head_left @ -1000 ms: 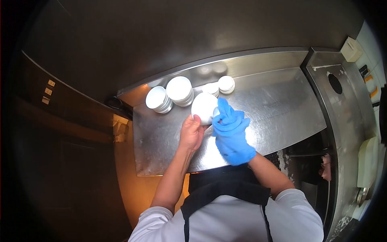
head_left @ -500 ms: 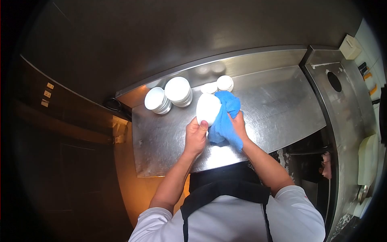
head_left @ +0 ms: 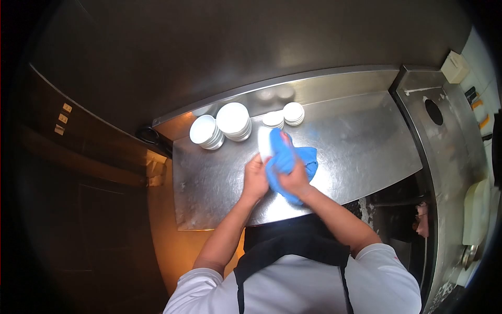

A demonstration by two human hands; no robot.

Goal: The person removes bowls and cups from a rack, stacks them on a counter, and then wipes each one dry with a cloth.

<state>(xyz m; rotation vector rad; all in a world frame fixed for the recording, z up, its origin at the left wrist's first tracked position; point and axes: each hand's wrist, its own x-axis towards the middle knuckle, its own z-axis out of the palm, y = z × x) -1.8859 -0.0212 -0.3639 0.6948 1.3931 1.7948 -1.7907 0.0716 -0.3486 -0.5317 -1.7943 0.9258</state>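
Observation:
My left hand (head_left: pixel 255 178) grips a white bowl (head_left: pixel 265 142) by its near edge, holding it tilted above the steel counter. A blue cloth (head_left: pixel 282 162) is in my right hand (head_left: pixel 296 178), pressed against the bowl's right side and covering part of it. The right fingers are partly wrapped in the cloth and smeared by motion. Just beyond the bowl stand two short stacks of small white dishes, the left dish stack (head_left: pixel 273 119) and the right dish stack (head_left: pixel 294 113).
Two taller stacks of white bowls, the larger bowl stack (head_left: pixel 234 121) and the smaller bowl stack (head_left: pixel 206 132), stand at the counter's back left. The steel counter (head_left: pixel 366 141) meets a raised back ledge. A steel unit with a round hole (head_left: pixel 433 112) runs along the right.
My right hand and the blue cloth have swung left and nearer me across the bowl. The bowl now shows a narrower side, with more of it covered.

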